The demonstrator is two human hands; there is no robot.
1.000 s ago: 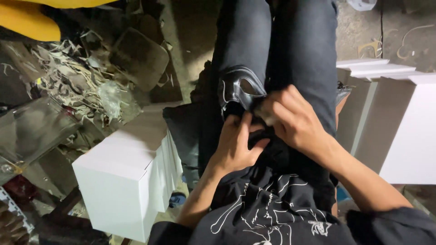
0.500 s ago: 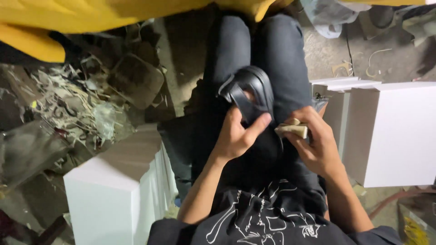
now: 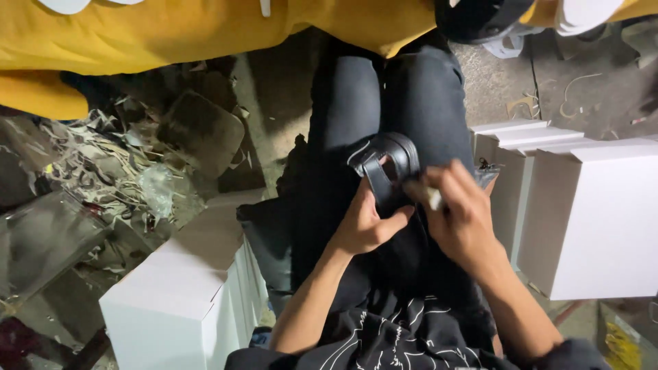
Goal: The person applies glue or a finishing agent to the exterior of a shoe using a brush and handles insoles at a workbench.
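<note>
Right hand (image 3: 460,218) moved back in against glossy black strappy leather sandal (image 3: 388,167), fingers pinched on small pale sponge pad (image 3: 430,196); left hand (image 3: 367,223) curled round sandal's near end, over lap on dark jeans (image 3: 343,103). Sandal likely light, bendy, slick; best held by sole edges. Long axis runs away from body, far end toward knees

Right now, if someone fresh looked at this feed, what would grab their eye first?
Probably the black strapped sandal at centre, resting on the person's dark-trousered lap, gripped from below by the left hand while the right hand presses a small pale object, blurred, against it. Next come the white boxes stacked at right and one white box at lower left, then the yellow garment across the top.
</note>
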